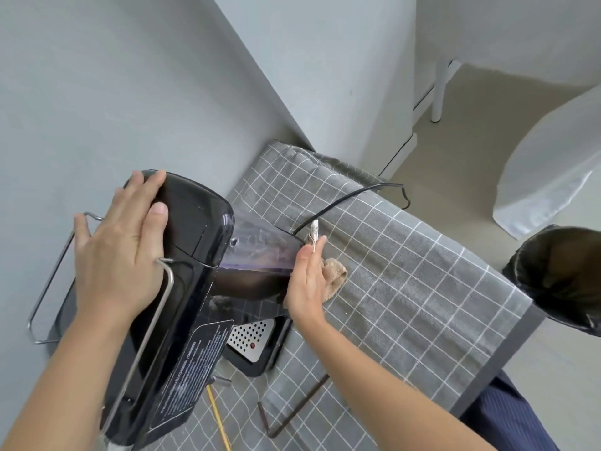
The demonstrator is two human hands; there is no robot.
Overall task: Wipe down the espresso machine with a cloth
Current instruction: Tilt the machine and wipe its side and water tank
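The black espresso machine (192, 222) stands at the left of the table, seen from above, with a clear water tank (260, 252) on its right side. My left hand (120, 242) lies flat on the machine's glossy top, fingers spread. My right hand (309, 281) presses a beige cloth (335, 278) against the lower right side of the machine, by the tank. The cloth bunches out behind my fingers. A perforated metal drip tray (250, 336) shows below the machine body.
A grey checked tablecloth (406, 288) covers the table. The machine's black power cord (351, 196) runs over the far edge, with a white tag (314, 232) on it. A black bin (566, 278) stands at the right. A grey wall is close behind the machine. A yellow stick (218, 418) lies near the front.
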